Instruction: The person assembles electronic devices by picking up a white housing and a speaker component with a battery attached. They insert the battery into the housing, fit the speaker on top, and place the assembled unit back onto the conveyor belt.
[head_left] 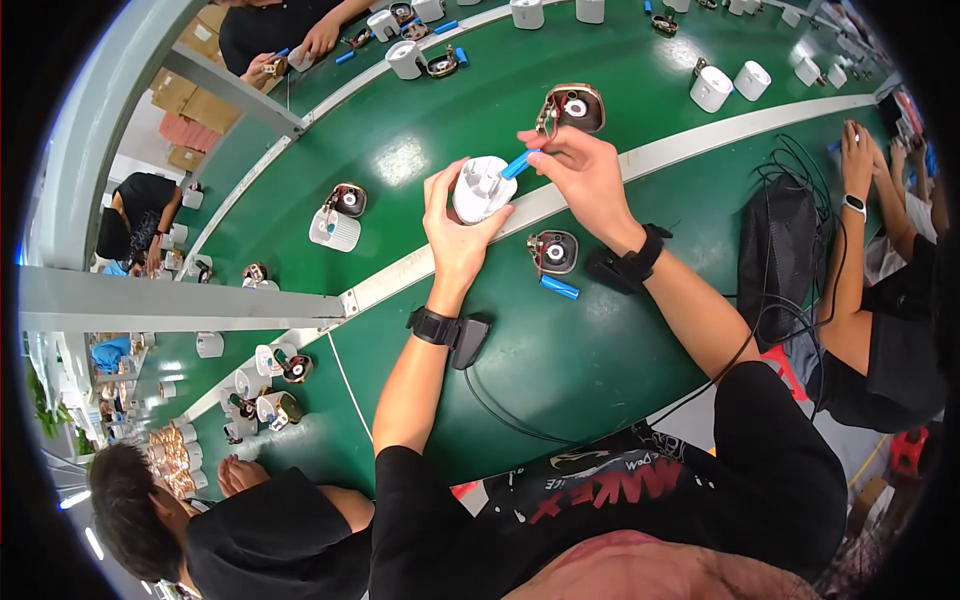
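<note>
My left hand (458, 238) is wrapped round a white plastic housing (473, 203), its open, ribbed inside turned up. My right hand (588, 178) pinches a blue cylindrical battery (516, 165) between thumb and fingers, its lower end at the mouth of the housing. How far it reaches in, I cannot tell. Just beyond the right hand lies a brown-rimmed speaker part (577, 104) with thin wires running toward the fingers. A second speaker part (554, 252) rests on the green table below my hands, with another blue battery (559, 288) beside it.
A pale rail (660, 155) crosses the green table under my hands. To the left stands another white housing (335, 230) with a speaker part (347, 199). A black bag (778, 260) and loose cables (800, 165) lie at right. Co-workers sit on both sides and across.
</note>
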### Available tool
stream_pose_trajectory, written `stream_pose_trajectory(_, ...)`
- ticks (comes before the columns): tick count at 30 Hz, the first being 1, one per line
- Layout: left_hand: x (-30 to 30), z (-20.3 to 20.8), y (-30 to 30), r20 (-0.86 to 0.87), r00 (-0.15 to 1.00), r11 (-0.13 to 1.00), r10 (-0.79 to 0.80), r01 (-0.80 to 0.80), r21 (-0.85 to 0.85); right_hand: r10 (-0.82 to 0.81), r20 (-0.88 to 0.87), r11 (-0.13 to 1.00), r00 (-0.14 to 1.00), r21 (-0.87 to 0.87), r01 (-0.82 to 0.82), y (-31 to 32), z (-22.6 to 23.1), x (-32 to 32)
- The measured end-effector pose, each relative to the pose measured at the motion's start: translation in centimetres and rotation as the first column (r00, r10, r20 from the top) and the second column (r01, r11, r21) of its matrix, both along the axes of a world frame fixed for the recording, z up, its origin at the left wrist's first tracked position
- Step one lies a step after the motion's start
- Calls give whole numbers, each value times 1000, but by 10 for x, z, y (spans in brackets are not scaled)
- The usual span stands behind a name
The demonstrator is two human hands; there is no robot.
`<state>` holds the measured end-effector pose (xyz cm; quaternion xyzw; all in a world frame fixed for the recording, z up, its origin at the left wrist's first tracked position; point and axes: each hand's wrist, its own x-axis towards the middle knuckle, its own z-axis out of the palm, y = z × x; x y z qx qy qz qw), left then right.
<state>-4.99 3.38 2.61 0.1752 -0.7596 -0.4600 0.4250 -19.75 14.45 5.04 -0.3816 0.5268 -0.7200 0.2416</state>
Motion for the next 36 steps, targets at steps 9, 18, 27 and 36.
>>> stream_pose_trajectory(9, 2, -5, 1, 33, 999, 998, 6, -4, -68, -65, -430, 968, 900, 192, 161, 7, 3, 1)
stream_pose_trajectory(18, 1, -9, -4, -6, 997, 997, 80, -80, -17, -112, -771, 976, 626, 32, 213, 1, -2, 17)
stream_pose_trajectory(27, 3, -16, -12, -73, 990, 992, 117, -113, 61, 329, -557, 899, 762, 431, -74, 7, 3, 25)
stream_pose_trajectory(36, 6, -11, -11, -5, 995, 993, 99, -98, 63, 375, -517, 886, 769, 444, -134, 6, -4, 16)
